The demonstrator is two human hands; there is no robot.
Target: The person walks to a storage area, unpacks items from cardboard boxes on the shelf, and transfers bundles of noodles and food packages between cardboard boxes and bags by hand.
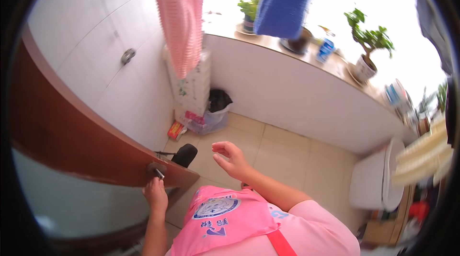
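Note:
My left hand is at the lower left, its fingers closed on the metal door handle. The handle sits near the edge of a brown wooden door with a pale glass panel. Just beyond the handle, a black object with a thin strap is by the door edge. My right hand is held in the air over the tiled floor, thumb and fingers apart, with nothing in it. A pink apron with a printed logo covers my front.
A pink towel and a blue towel hang ahead. Potted plants line the ledge. In the corner stand a tall white pack, a plastic bag and a red box. A white bin-like container is at right.

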